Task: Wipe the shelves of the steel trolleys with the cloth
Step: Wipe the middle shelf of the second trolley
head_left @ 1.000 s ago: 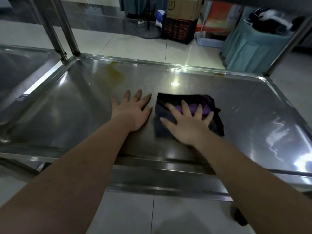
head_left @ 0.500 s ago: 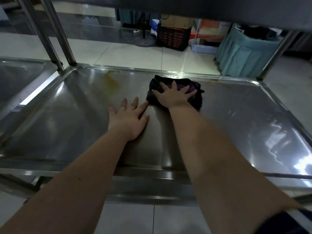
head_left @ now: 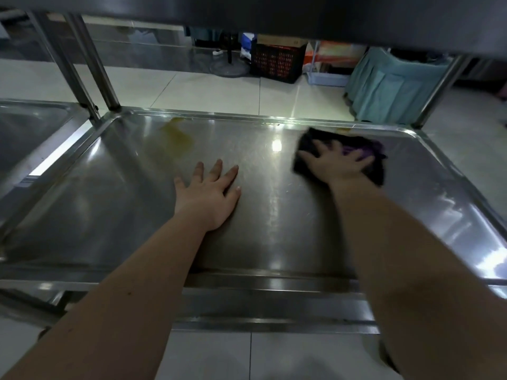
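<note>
A steel trolley shelf [head_left: 288, 229] fills the view, shiny, with a raised rim. My right hand [head_left: 336, 165] presses flat, fingers spread, on a dark cloth with purple patches [head_left: 375, 152] near the shelf's far right. My left hand [head_left: 208, 193] rests flat on the bare steel at the middle, fingers straight, holding nothing. A yellowish stain [head_left: 175, 138] lies on the shelf at the far left, apart from the cloth.
An upper shelf [head_left: 274, 15] hangs low across the top of the view. Steel posts [head_left: 96, 72] stand at the far left corner, another post [head_left: 439, 86] at the far right. A second trolley shelf [head_left: 30, 127] adjoins on the left. A crate [head_left: 277, 61] and teal fabric [head_left: 395, 89] stand on the floor behind.
My right hand pushed the cloth from the shelf's middle to the far edge, then swept it right. My left hand stayed in place.
</note>
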{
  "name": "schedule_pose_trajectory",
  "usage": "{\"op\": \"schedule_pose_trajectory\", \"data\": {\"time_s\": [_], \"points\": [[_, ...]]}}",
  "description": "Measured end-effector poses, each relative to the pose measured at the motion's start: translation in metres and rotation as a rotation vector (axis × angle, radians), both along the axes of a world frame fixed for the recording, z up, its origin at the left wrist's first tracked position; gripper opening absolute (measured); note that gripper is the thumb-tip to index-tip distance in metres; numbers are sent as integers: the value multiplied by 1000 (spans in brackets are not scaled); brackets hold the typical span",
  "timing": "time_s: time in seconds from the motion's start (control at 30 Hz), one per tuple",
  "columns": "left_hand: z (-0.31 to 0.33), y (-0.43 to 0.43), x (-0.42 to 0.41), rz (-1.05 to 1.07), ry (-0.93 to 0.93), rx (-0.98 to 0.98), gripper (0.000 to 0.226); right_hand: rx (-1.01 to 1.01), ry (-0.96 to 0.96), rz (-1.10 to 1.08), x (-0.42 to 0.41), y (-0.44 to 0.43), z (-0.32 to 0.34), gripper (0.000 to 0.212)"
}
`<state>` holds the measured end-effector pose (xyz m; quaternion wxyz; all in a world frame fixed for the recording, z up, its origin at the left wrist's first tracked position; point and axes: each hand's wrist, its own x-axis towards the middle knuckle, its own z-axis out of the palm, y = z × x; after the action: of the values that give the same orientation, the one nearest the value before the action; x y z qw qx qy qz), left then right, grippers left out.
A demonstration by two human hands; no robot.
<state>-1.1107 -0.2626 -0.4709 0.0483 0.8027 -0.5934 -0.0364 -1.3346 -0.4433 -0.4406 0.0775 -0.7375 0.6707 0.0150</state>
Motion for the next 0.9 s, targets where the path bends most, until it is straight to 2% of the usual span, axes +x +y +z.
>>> {"op": "schedule_pose_trajectory", "data": {"time_s": [0.1,0.17,0.27,0.4,0.47,0.53,0.7,0.8,0.9], "points": [[2,0,0,16,-9,9,59,-28,1,283,84,44,-8,76],[2,0,0,29,7,9,62,-13,23,356,100,60,-13,75],[3,1,2,20,24,0,60,-23,23,314,54,45,-12,72],[4,0,0,9,24,2,60,39,21,42,-53,22,-4,75],[3,0,-1,4,22,5,59,64,-5,-23,-71,35,0,77],[4,1,-2,6,19,13,58,38,-8,39,-51,66,-4,78],[8,6,-2,11,22,34,56,-47,23,383,13,174,-26,83],[8,10,-4,13,32,45,57,-58,43,306,-32,159,-18,77],[9,8,-6,12,40,45,58,9,54,71,-108,128,-11,76]]}}
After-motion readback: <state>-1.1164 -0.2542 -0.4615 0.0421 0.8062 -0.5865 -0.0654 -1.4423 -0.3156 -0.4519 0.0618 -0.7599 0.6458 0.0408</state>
